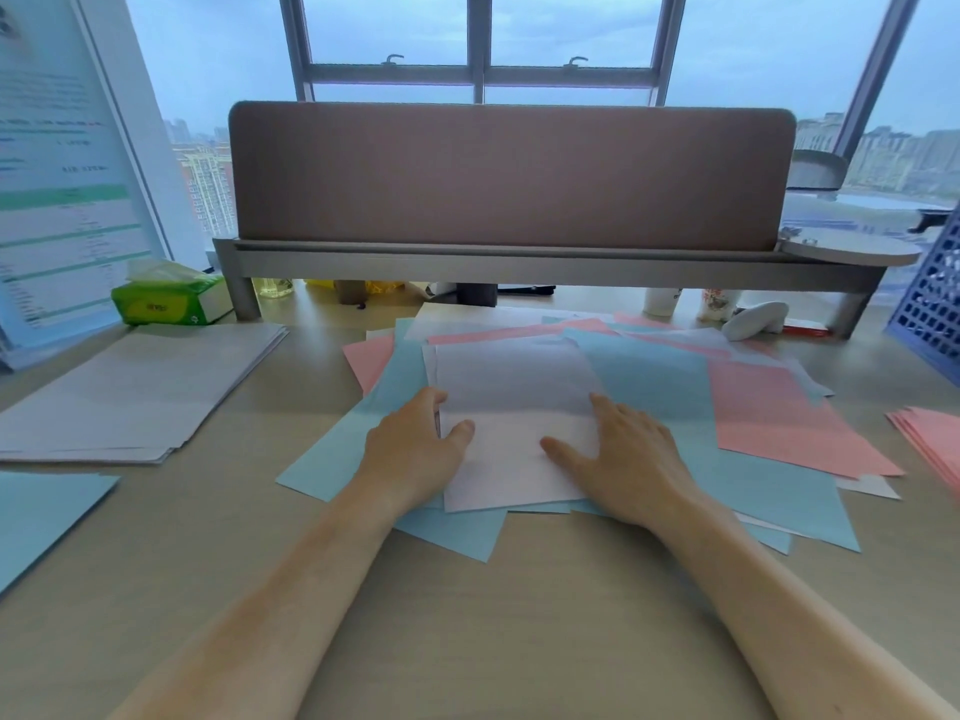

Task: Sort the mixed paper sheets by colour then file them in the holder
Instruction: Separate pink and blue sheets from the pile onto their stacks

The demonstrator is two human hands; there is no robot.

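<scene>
A mixed heap of blue, pink and white sheets [670,387] lies spread in the middle of the desk. On top of it rests a white sheet [514,402]. My left hand [415,449] pinches that sheet's left edge between thumb and fingers. My right hand [628,454] lies flat on its right side, fingers spread. Sorted piles surround the heap: a white stack [135,392] at the left, a blue sheet [36,517] at the near left, a pink stack [930,444] at the right edge. A blue mesh holder [930,304] stands at the far right.
A brown divider panel [509,174] on a grey shelf closes the back of the desk [467,631]. A green tissue pack [166,301] sits at the back left beside a standing printed board [57,174]. Cups and small items stand under the shelf.
</scene>
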